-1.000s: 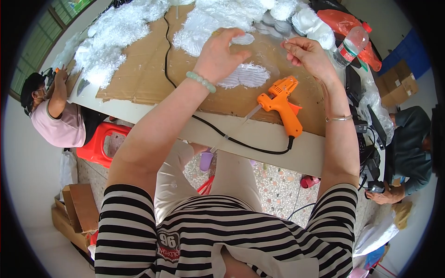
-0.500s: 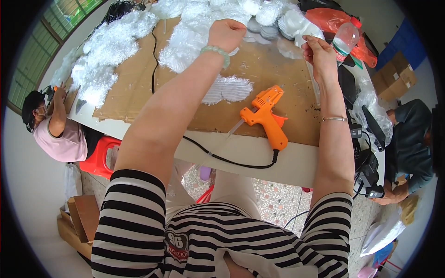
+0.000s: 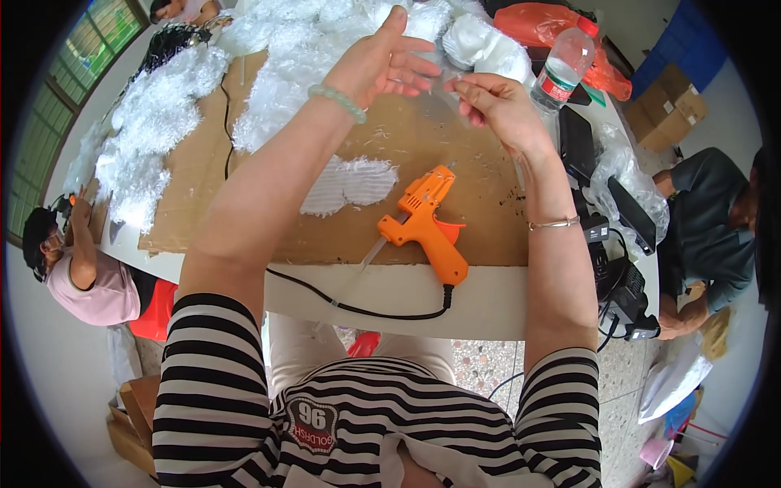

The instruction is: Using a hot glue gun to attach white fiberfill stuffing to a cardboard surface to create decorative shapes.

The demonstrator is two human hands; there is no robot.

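Cardboard sheets [image 3: 480, 220] cover the white table [image 3: 488, 305], heaped at the far side with white feathers [image 3: 163, 138]. Near the front edge lies an orange glue gun [image 3: 425, 224], beside a small white feather wing [image 3: 350, 183]. Above, the left hand [image 3: 378, 61] is open, fingers spread, while the right hand [image 3: 496, 102] pinches a clear plastic strip [image 3: 443, 81] between thumb and fingertips.

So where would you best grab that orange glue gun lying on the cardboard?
By the handle of the glue gun, coming from above on the near right. It lies flat on its side on the cardboard, handle pointing toward the table's near edge, nozzle away, cord trailing left.
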